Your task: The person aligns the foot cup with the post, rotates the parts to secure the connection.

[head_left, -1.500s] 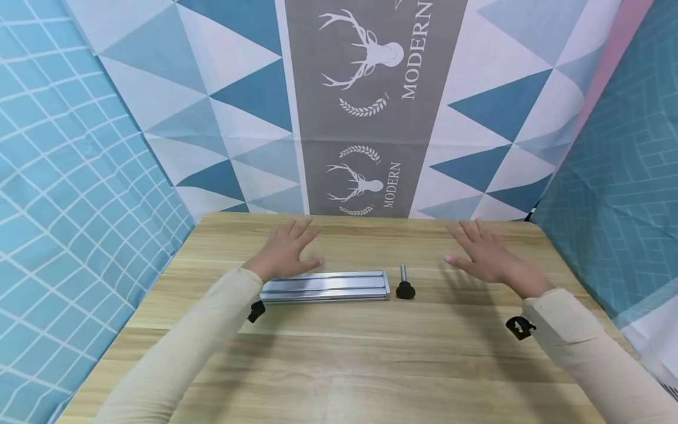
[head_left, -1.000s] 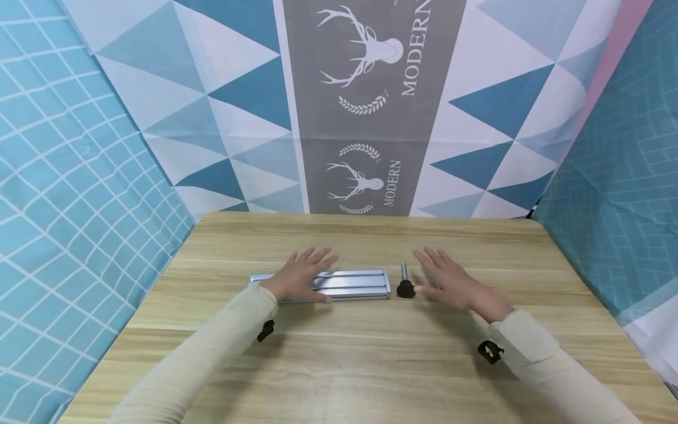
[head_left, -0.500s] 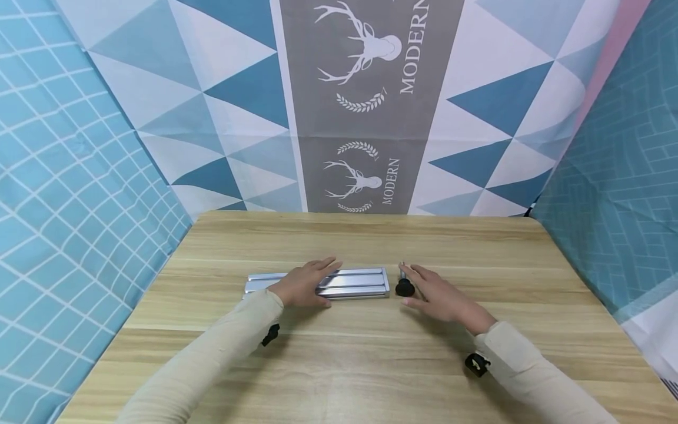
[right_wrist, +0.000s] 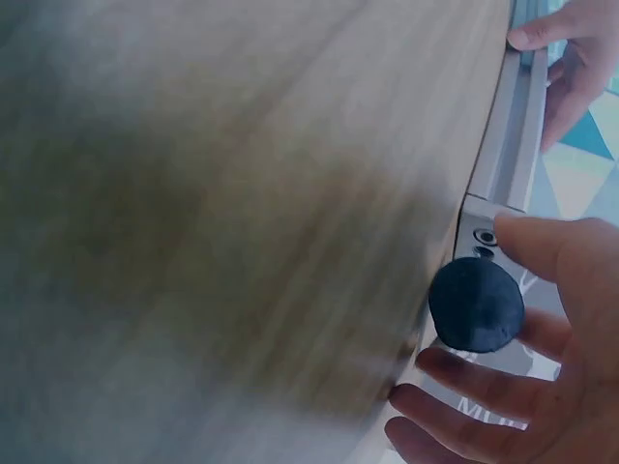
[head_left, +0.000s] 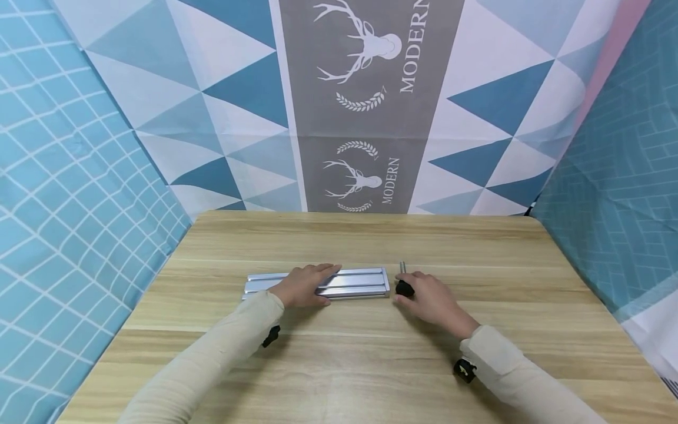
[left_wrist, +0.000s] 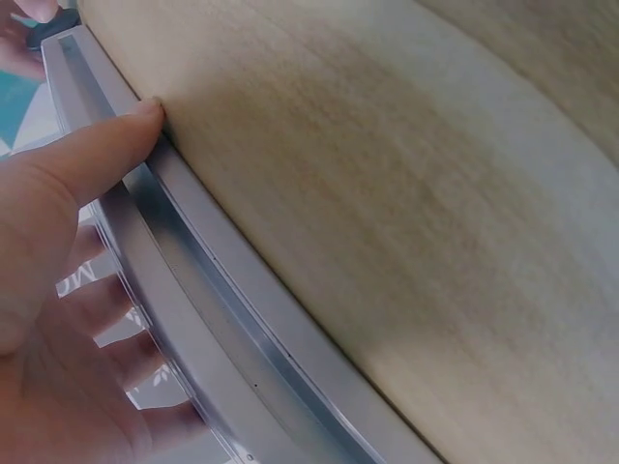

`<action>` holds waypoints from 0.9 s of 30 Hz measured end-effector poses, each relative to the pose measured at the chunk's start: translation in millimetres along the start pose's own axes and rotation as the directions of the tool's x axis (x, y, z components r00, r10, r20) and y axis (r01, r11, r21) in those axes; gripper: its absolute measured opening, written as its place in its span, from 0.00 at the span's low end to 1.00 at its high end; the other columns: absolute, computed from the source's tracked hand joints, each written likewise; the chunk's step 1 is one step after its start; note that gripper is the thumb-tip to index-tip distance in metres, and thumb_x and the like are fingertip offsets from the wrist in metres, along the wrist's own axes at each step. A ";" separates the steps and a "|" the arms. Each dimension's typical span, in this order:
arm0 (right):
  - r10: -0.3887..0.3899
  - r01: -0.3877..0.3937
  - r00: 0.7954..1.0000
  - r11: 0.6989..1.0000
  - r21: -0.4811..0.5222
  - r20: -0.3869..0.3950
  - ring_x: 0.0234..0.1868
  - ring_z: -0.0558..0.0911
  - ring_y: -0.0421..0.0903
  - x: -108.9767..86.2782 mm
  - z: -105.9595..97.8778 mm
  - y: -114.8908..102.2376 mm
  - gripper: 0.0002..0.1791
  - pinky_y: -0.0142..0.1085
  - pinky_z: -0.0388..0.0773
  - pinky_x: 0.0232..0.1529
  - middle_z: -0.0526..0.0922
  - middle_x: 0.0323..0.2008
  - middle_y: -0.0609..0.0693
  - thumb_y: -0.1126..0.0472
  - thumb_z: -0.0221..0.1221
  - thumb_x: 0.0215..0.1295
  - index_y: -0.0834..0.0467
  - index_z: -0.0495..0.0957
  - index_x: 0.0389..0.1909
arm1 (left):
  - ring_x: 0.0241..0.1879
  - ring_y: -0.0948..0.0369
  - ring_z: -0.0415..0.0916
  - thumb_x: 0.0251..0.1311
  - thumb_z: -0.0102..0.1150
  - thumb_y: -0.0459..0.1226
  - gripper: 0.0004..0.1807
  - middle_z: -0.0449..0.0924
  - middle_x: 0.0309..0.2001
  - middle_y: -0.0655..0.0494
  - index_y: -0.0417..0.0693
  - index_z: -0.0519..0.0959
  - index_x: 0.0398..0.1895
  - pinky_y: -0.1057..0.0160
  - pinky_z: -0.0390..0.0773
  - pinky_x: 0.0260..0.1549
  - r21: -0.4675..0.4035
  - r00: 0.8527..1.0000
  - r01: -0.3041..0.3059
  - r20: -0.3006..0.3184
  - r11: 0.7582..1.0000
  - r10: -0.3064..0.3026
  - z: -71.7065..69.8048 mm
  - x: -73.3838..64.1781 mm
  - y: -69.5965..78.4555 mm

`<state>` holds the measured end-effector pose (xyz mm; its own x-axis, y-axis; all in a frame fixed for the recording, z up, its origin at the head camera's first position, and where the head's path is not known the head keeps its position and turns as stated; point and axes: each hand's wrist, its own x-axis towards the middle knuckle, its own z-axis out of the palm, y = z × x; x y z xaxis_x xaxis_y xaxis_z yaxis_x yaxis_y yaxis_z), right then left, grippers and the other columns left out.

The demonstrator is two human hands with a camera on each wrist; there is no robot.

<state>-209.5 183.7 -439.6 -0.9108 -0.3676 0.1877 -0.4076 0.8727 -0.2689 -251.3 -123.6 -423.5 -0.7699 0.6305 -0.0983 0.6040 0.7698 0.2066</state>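
Note:
A silver aluminium profile (head_left: 355,281) with long grooves lies flat on the table. My left hand (head_left: 303,285) grips its middle; in the left wrist view the thumb (left_wrist: 121,140) lies on the near side and the fingers are behind the far side. Just off the profile's right end lies a levelling foot with a black round base (head_left: 405,288) and a threaded metal stem (head_left: 402,267). My right hand (head_left: 431,299) is spread around the black base (right_wrist: 476,304), thumb on one side and fingers on the other. A firm pinch does not show.
The wooden table (head_left: 339,365) extends in front of and behind the parts. A patterned cloth (head_left: 365,118) hangs at the back edge, with blue cloths at the left and right sides. A black wrist device (head_left: 465,371) sits under the right sleeve.
Both hands have come down from above the table. The left hand has taken hold of the profile; the right hand has moved left to the levelling foot. The parts stay in place.

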 end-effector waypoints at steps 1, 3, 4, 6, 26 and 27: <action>0.001 -0.001 1.000 1.000 0.000 -0.006 0.45 0.82 0.59 0.7 0.7 -0.9 0.27 0.53 0.77 0.42 0.81 0.48 0.61 0.48 0.65 0.59 0.59 0.77 0.56 | 0.62 0.44 0.67 0.54 0.67 0.50 0.46 0.61 0.70 0.47 0.53 0.56 0.74 0.41 0.69 0.53 0.005 1.000 0.002 0.003 1.000 -0.002 0.1 -0.2 -0.3; 0.005 -0.005 1.000 1.000 0.004 -0.019 0.44 0.82 0.58 2.2 2.1 -2.1 0.25 0.52 0.77 0.43 0.83 0.45 0.60 0.50 0.65 0.59 0.59 0.78 0.53 | 0.62 0.44 0.67 0.54 0.67 0.50 0.46 0.61 0.70 0.47 0.53 0.56 0.74 0.41 0.69 0.53 0.008 1.000 0.004 0.003 1.000 -0.004 0.5 -0.8 -1.1; 0.005 -0.005 1.000 1.000 0.006 -0.024 0.43 0.82 0.57 2.7 2.2 -2.0 0.23 0.51 0.77 0.43 0.83 0.44 0.59 0.51 0.66 0.59 0.60 0.79 0.52 | 0.62 0.44 0.67 0.54 0.67 0.50 0.46 0.62 0.70 0.48 0.53 0.56 0.74 0.41 0.69 0.54 0.012 1.000 0.007 0.005 1.000 -0.007 0.7 -0.6 -1.1; 0.016 -0.016 1.000 1.000 0.025 -0.027 0.41 0.82 0.55 3.7 1.9 -1.7 0.20 0.50 0.77 0.42 0.83 0.41 0.58 0.54 0.66 0.59 0.60 0.80 0.49 | 0.62 0.45 0.67 0.54 0.67 0.50 0.46 0.62 0.69 0.48 0.53 0.56 0.74 0.41 0.69 0.54 0.012 1.000 0.012 0.007 1.000 -0.012 0.8 -0.3 -1.0; 0.095 -0.084 0.995 0.953 0.290 -0.024 0.36 0.78 0.49 7.1 -13.7 20.0 0.14 0.42 0.74 0.35 0.84 0.39 0.56 0.58 0.70 0.53 0.58 0.81 0.40 | 0.62 0.45 0.67 0.54 0.68 0.50 0.46 0.67 0.66 0.45 0.52 0.57 0.74 0.41 0.68 0.55 -0.014 1.000 0.015 0.008 1.000 -0.015 0.1 0.4 -1.8; 0.097 -0.085 0.995 0.951 0.298 -0.026 0.36 0.78 0.48 6.9 -14.3 20.3 0.14 0.42 0.73 0.35 0.84 0.39 0.56 0.59 0.70 0.54 0.59 0.81 0.40 | 0.62 0.46 0.67 0.54 0.68 0.50 0.46 0.67 0.66 0.45 0.53 0.57 0.74 0.41 0.69 0.55 -0.012 1.000 0.017 0.009 1.000 -0.017 0.4 0.7 -1.9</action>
<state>-223.1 203.5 -430.2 -0.9442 -0.2725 0.1853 -0.3294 0.7652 -0.5532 -252.9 -124.6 -424.3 -0.7781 0.6183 -0.1110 0.5882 0.7791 0.2170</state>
